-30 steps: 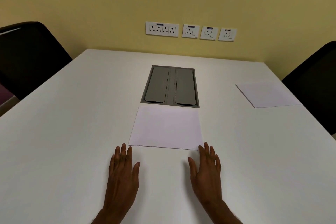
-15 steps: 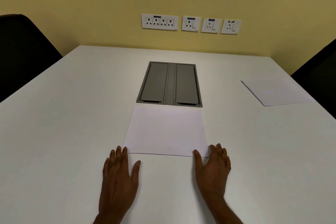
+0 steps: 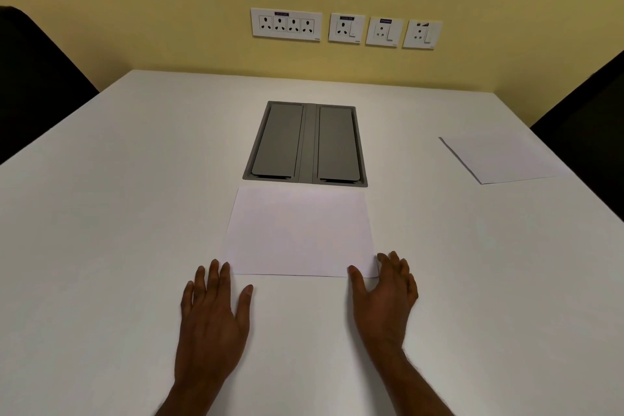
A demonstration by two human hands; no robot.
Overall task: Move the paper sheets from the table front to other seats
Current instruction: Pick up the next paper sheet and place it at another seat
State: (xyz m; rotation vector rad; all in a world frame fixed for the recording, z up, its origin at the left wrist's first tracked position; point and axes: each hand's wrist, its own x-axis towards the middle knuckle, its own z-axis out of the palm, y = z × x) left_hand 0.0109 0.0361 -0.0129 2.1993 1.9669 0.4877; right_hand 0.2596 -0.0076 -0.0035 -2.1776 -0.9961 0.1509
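Observation:
A white paper sheet point(image 3: 300, 231) lies flat on the white table point(image 3: 118, 213), just in front of me. My left hand point(image 3: 212, 321) rests palm down, fingers spread, with its fingertips at the sheet's near left corner. My right hand point(image 3: 385, 294) is at the near right corner, with the thumb on the sheet's near edge and the curled fingers against its right edge. The sheet is not lifted. A second paper sheet point(image 3: 496, 159) lies at the table's right side, in front of a dark chair point(image 3: 587, 132).
A grey double-lid cable box point(image 3: 305, 143) is set into the table just beyond the near sheet. Another dark chair point(image 3: 30, 84) stands at the left. Wall sockets point(image 3: 344, 27) line the yellow wall behind the table's far edge.
Both hands have slid forward to the sheet's near corners. My right hand has turned and curled its fingers around the right corner. The view has tilted down slightly.

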